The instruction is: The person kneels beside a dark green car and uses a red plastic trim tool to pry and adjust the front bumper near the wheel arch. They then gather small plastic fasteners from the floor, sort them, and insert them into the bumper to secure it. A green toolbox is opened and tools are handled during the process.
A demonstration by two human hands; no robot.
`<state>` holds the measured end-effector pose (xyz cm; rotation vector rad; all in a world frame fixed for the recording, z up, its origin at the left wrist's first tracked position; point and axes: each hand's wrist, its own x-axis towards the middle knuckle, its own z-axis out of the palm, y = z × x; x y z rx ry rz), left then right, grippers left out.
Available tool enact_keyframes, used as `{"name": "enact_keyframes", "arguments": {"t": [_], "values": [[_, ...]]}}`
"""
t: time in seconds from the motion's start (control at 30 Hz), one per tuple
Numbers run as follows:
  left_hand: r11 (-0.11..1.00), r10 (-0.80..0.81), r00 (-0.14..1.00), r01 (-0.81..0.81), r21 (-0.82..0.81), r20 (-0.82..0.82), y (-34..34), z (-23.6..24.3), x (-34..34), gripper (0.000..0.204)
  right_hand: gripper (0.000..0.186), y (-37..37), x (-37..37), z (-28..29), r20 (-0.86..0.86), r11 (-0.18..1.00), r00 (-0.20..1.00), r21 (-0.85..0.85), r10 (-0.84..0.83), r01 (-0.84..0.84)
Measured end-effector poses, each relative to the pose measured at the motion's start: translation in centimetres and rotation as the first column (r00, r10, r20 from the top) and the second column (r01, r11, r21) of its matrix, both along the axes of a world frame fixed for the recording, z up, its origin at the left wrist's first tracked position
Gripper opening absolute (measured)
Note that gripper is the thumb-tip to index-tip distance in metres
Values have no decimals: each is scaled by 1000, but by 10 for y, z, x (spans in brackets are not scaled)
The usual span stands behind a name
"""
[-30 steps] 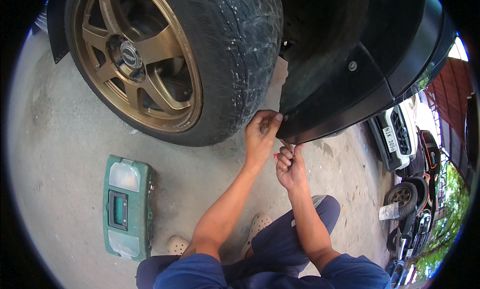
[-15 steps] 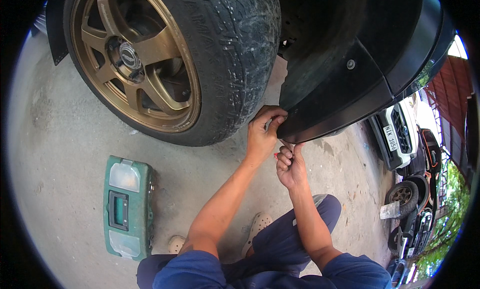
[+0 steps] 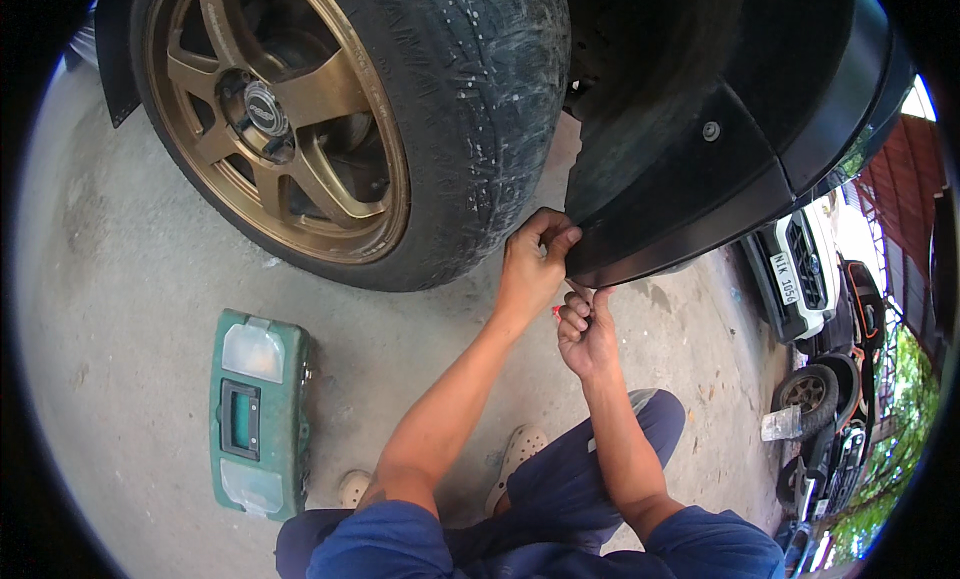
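Observation:
The black bumper of a vehicle hangs over the floor just behind a wheel, its lower corner pointing toward me. At that corner my left hand is closed, thumb and fingers pinching the bumper's edge. Just below and to the right, my right hand is curled with its thumb up against the underside of the corner. A small red bit shows beside its curled fingers; what it belongs to is hidden in the hand.
The big tire with its bronze wheel rim stands close to my left hand. A green toolbox with clear lid compartments lies on the concrete floor at left. Parked vehicles, one a white car, are far right.
The wheel and bumper sit slightly farther right in view. My left thumb and fingers have shifted a little on the bumper edge; my right hand stays almost in place.

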<state>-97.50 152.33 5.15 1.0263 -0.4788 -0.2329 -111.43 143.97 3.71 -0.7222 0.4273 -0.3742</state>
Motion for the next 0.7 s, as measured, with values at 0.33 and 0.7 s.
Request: {"name": "enact_keyframes", "arguments": {"t": [0.33,0.7], "values": [[994,85,995,-80,-79,58,4,-18,-5,13,48,1,-1,-2,-49,998,997,4,-67,67],[819,-519,443,14,573,731,189,-37,5,26,44,106,1,-159,-416,939,880,-146,228,-312]]}}
